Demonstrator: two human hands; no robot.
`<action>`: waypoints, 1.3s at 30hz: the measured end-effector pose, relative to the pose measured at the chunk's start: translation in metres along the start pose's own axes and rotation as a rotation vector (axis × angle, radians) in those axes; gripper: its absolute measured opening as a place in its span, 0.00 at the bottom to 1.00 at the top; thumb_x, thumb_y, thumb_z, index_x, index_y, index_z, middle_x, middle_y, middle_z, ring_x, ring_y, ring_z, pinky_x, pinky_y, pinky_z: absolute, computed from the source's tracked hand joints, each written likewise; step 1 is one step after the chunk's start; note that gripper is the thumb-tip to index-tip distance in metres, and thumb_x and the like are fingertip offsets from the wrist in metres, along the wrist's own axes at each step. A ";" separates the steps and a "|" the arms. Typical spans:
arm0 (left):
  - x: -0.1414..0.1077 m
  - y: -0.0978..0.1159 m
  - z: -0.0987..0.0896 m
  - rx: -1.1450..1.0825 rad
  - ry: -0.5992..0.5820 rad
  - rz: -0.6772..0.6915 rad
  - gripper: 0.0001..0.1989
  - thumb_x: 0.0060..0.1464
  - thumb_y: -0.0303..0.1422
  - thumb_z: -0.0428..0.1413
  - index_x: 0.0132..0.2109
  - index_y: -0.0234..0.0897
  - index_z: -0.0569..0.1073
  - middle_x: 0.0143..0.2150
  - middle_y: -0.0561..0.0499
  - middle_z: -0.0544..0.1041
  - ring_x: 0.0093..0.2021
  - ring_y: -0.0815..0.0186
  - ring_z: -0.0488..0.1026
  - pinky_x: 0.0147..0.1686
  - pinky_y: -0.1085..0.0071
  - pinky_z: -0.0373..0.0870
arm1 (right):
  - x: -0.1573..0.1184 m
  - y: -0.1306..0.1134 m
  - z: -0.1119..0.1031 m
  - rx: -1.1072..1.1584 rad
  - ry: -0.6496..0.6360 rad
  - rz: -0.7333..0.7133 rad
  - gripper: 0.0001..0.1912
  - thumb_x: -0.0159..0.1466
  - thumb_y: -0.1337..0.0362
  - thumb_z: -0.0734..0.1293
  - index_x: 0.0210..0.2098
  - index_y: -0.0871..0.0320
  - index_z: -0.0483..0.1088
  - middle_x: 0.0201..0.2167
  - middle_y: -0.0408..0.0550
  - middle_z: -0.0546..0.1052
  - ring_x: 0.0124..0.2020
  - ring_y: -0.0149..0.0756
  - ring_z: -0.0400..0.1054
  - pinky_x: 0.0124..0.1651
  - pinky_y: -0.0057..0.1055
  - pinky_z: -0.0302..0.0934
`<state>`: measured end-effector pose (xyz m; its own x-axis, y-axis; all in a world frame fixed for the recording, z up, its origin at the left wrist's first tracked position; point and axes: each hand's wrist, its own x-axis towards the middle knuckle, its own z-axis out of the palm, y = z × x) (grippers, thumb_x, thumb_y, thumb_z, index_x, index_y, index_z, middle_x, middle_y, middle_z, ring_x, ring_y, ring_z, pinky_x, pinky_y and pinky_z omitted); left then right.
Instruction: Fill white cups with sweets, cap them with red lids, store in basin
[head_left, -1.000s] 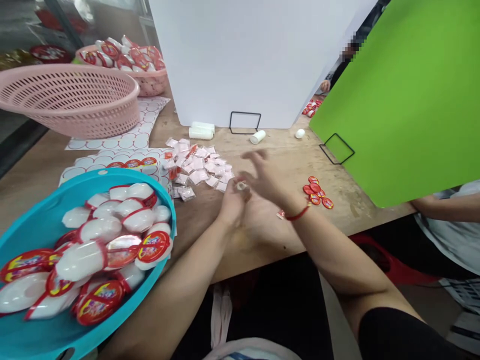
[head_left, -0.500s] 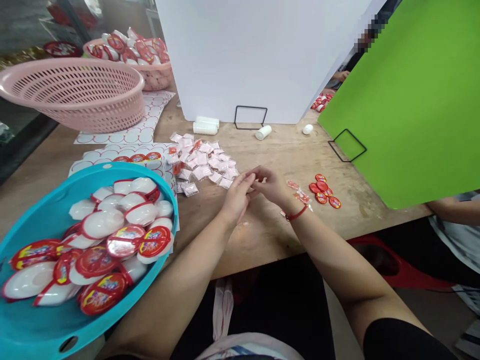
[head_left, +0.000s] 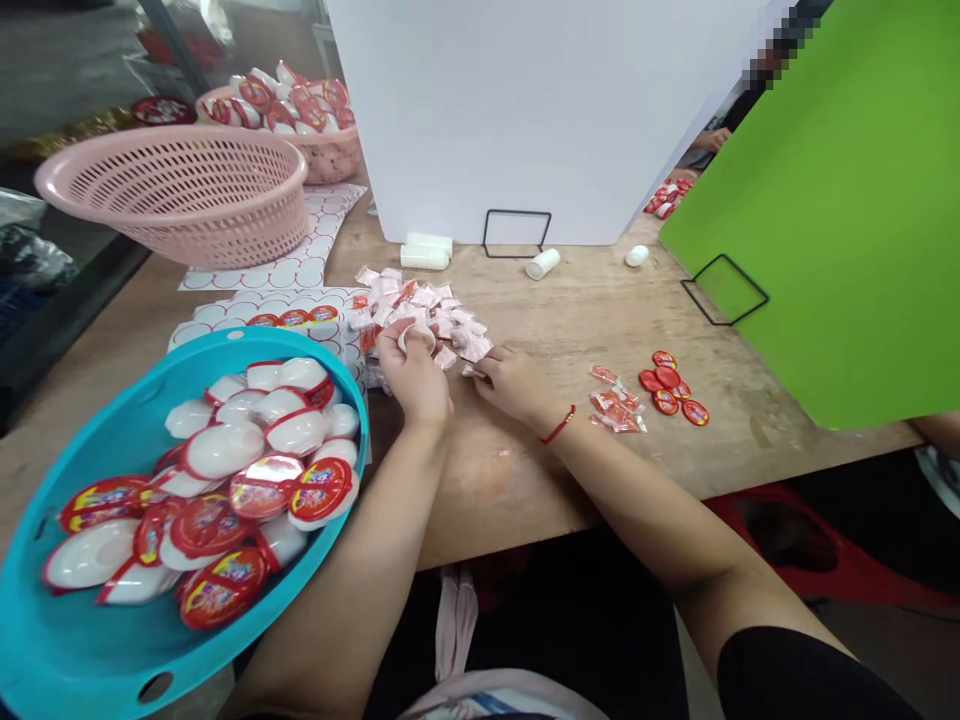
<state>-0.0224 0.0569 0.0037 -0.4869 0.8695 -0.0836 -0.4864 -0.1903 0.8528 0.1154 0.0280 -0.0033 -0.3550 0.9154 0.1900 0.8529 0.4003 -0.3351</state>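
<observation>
My left hand [head_left: 414,375] is shut on a small white round cap [head_left: 417,338], just over the edge of a heap of small pinkish-white sachets [head_left: 420,312]. My right hand [head_left: 514,387] lies on the wooden table [head_left: 525,480] to the right, its fingertips at the heap's edge, touching a sachet or very close to it. Whether those fingers grip anything is hard to tell. Below my left forearm sits a teal tray [head_left: 300,345] piled with white cups with red printed lids [head_left: 223,450].
Small red round lids [head_left: 667,385] and several clear packets [head_left: 616,410] lie to the right. White bottles [head_left: 425,256] stand by a white board [head_left: 540,100]. A pink basket [head_left: 172,195] and printed sheets lie at the left. A green board [head_left: 817,200] and a co-worker's arm [head_left: 709,140] are upper right.
My hands have moved apart. My left hand has shifted left onto the sachet heap with the white cap, and my right hand has dropped to the heap's right edge.
</observation>
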 end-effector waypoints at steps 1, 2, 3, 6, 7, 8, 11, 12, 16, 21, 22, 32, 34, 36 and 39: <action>-0.001 -0.001 0.000 -0.002 -0.010 -0.013 0.09 0.52 0.29 0.55 0.43 0.39 0.69 0.36 0.53 0.73 0.38 0.70 0.77 0.36 0.76 0.71 | -0.005 0.000 -0.005 0.071 0.045 0.024 0.09 0.67 0.65 0.66 0.35 0.58 0.78 0.37 0.53 0.80 0.39 0.40 0.72 0.45 0.36 0.64; -0.003 -0.001 0.000 0.007 -0.026 -0.043 0.09 0.52 0.30 0.56 0.42 0.38 0.71 0.37 0.53 0.74 0.37 0.70 0.77 0.37 0.76 0.72 | -0.009 -0.001 -0.012 0.173 0.112 0.057 0.08 0.67 0.63 0.66 0.36 0.57 0.78 0.35 0.50 0.80 0.37 0.38 0.72 0.43 0.34 0.65; -0.006 -0.002 0.000 0.033 -0.050 -0.086 0.09 0.51 0.32 0.58 0.42 0.38 0.72 0.37 0.52 0.75 0.36 0.70 0.76 0.35 0.76 0.71 | -0.013 -0.003 -0.019 0.292 0.194 0.091 0.08 0.67 0.61 0.68 0.37 0.56 0.78 0.34 0.48 0.80 0.35 0.37 0.73 0.41 0.33 0.65; -0.019 -0.002 0.002 0.157 -0.155 -0.225 0.14 0.48 0.34 0.61 0.44 0.39 0.78 0.36 0.53 0.77 0.30 0.72 0.71 0.26 0.78 0.65 | -0.017 -0.010 -0.036 0.544 0.377 0.146 0.11 0.64 0.55 0.71 0.42 0.54 0.76 0.35 0.45 0.81 0.35 0.35 0.74 0.37 0.31 0.67; -0.023 -0.002 0.003 0.173 -0.197 -0.261 0.15 0.48 0.35 0.62 0.45 0.40 0.79 0.35 0.53 0.77 0.29 0.73 0.70 0.25 0.78 0.64 | -0.016 -0.013 -0.039 0.556 0.395 0.147 0.11 0.64 0.55 0.71 0.42 0.53 0.76 0.35 0.45 0.81 0.35 0.36 0.74 0.37 0.31 0.67; -0.027 -0.002 0.004 0.161 -0.233 -0.297 0.16 0.47 0.36 0.63 0.45 0.40 0.79 0.34 0.54 0.77 0.28 0.73 0.69 0.25 0.78 0.63 | -0.014 -0.015 -0.040 0.531 0.396 0.141 0.09 0.64 0.56 0.70 0.40 0.53 0.75 0.35 0.45 0.80 0.35 0.36 0.74 0.37 0.31 0.67; -0.032 0.000 0.007 0.009 -0.306 -0.407 0.14 0.45 0.35 0.63 0.42 0.37 0.80 0.32 0.54 0.76 0.29 0.74 0.70 0.31 0.77 0.68 | -0.007 -0.018 -0.038 0.306 0.421 0.128 0.03 0.64 0.62 0.69 0.34 0.53 0.75 0.37 0.47 0.78 0.38 0.38 0.73 0.41 0.34 0.67; -0.032 0.000 0.008 -0.034 -0.328 -0.428 0.14 0.45 0.35 0.63 0.41 0.37 0.79 0.32 0.54 0.76 0.30 0.73 0.70 0.33 0.77 0.69 | -0.005 -0.019 -0.037 0.224 0.443 0.140 0.03 0.63 0.63 0.69 0.32 0.54 0.75 0.37 0.48 0.77 0.39 0.39 0.72 0.42 0.35 0.67; -0.033 -0.003 0.007 -0.007 -0.462 -0.418 0.19 0.45 0.35 0.67 0.46 0.35 0.80 0.35 0.53 0.78 0.34 0.71 0.73 0.39 0.74 0.71 | -0.005 -0.016 -0.043 0.119 0.339 0.245 0.05 0.63 0.65 0.69 0.32 0.55 0.78 0.38 0.49 0.75 0.37 0.39 0.71 0.41 0.37 0.66; -0.033 -0.015 0.005 0.056 -0.444 -0.338 0.21 0.45 0.37 0.68 0.47 0.37 0.80 0.39 0.51 0.79 0.35 0.72 0.72 0.38 0.74 0.68 | -0.028 0.023 -0.083 0.254 0.199 0.357 0.11 0.66 0.59 0.68 0.45 0.55 0.77 0.40 0.49 0.78 0.34 0.33 0.73 0.37 0.32 0.68; -0.033 -0.016 0.005 0.074 -0.438 -0.312 0.20 0.46 0.37 0.68 0.47 0.37 0.81 0.39 0.51 0.79 0.35 0.72 0.71 0.37 0.75 0.68 | -0.036 0.040 -0.095 0.221 0.233 0.426 0.14 0.66 0.59 0.67 0.48 0.57 0.76 0.40 0.50 0.78 0.33 0.34 0.73 0.35 0.32 0.68; -0.037 -0.018 0.007 0.098 -0.447 -0.328 0.18 0.44 0.34 0.66 0.41 0.38 0.70 0.32 0.53 0.77 0.32 0.69 0.74 0.33 0.73 0.69 | -0.117 0.165 -0.144 -0.273 -0.210 0.911 0.08 0.53 0.69 0.73 0.33 0.57 0.81 0.31 0.53 0.81 0.34 0.47 0.76 0.36 0.38 0.66; -0.038 -0.019 0.006 0.116 -0.456 -0.343 0.16 0.44 0.34 0.66 0.39 0.38 0.70 0.32 0.52 0.78 0.31 0.69 0.74 0.33 0.73 0.69 | -0.119 0.159 -0.143 -0.285 -0.172 0.895 0.06 0.53 0.70 0.72 0.31 0.57 0.80 0.29 0.54 0.80 0.34 0.49 0.76 0.38 0.41 0.67; -0.039 -0.017 0.006 0.162 -0.497 -0.333 0.15 0.43 0.33 0.66 0.39 0.37 0.73 0.34 0.51 0.78 0.32 0.69 0.73 0.33 0.74 0.68 | -0.115 0.144 -0.144 -0.186 -0.020 0.834 0.08 0.52 0.71 0.74 0.33 0.58 0.80 0.30 0.55 0.79 0.34 0.49 0.76 0.40 0.44 0.69; -0.041 -0.013 0.005 0.232 -0.583 -0.303 0.17 0.43 0.34 0.67 0.42 0.37 0.79 0.37 0.51 0.80 0.33 0.70 0.72 0.34 0.74 0.67 | -0.095 0.102 -0.139 0.258 0.304 0.592 0.16 0.57 0.67 0.73 0.45 0.57 0.78 0.40 0.57 0.77 0.38 0.45 0.77 0.46 0.44 0.72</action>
<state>0.0078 0.0261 -0.0017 0.1461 0.9842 -0.1001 -0.3400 0.1449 0.9292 0.2894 -0.0236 0.0725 0.2943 0.9447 0.1448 0.7384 -0.1286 -0.6620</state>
